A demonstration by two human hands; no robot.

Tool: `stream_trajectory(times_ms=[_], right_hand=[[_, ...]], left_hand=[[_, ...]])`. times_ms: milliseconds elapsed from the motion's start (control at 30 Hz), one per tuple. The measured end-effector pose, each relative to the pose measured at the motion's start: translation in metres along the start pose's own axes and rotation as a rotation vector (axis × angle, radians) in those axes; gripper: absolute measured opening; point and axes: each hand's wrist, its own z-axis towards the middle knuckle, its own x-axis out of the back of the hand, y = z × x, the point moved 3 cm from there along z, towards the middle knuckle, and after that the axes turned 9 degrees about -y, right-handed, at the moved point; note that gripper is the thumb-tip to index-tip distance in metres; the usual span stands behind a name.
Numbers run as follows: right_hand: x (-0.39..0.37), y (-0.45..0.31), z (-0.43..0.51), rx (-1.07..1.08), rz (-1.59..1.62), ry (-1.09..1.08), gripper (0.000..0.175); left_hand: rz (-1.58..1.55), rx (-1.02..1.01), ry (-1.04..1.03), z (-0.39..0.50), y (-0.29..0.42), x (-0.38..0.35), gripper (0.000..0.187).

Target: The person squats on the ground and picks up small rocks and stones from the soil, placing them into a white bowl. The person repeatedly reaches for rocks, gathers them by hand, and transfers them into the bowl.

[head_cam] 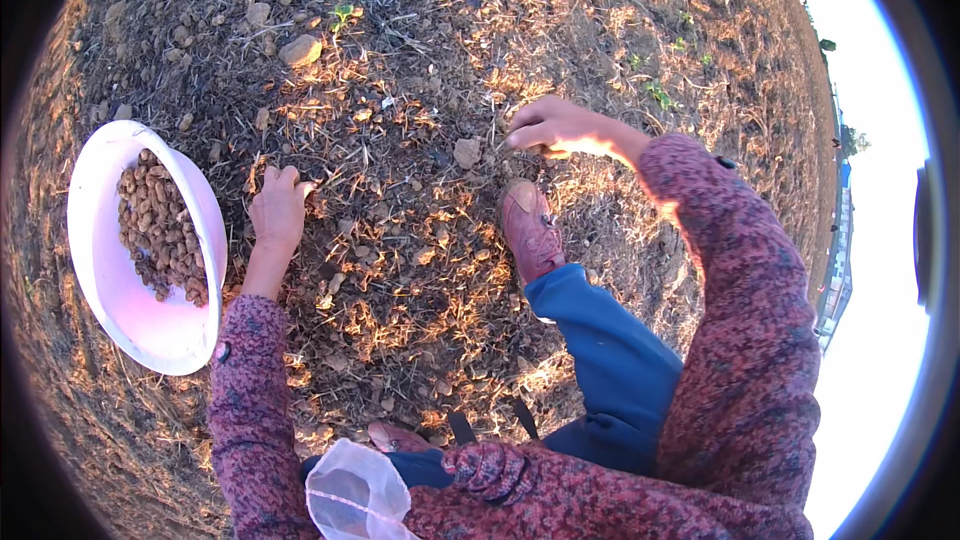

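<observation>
My left hand (279,202) reaches down to the soil and dry plant litter, its fingers bent near the ground; whether it pinches anything is hidden. To its left a white plastic basin (105,277), tilted in view, holds a heap of unshelled peanuts (161,229). My right hand (551,127) is low over the ground above my shoe, thumb and fingers curled towards each other. What lies between those fingertips is too small to tell.
A reddish shoe (531,232) rests on the ground below my right hand. A clod (467,153) lies beside that hand, and a larger stone (301,51) farther up. Small green plants (660,94) grow at upper right. Pale mesh fabric (358,491) hangs at bottom.
</observation>
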Motion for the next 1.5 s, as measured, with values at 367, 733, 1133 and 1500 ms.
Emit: stream_trajectory(times_ms=[367,733,1133,1500], right_hand=[[0.046,0.163,-0.014,0.014,0.712,0.726,0.021],[0.049,0.161,0.015,0.134,-0.073,0.737,0.025],[0.076,0.147,0.03,0.859,1.412,0.075,0.019],[-0.026,-0.057,0.053,1.156,-0.166,0.72,0.016]], left_hand=[[-1.718,0.202,-0.528,0.045,0.108,-0.001,0.025],[0.054,0.059,-0.543,0.044,0.271,-0.097,0.038],[-1.303,0.117,-0.957,0.055,0.22,-0.087,0.017],[-2.494,0.056,-0.366,0.041,0.187,-0.049,0.035]])
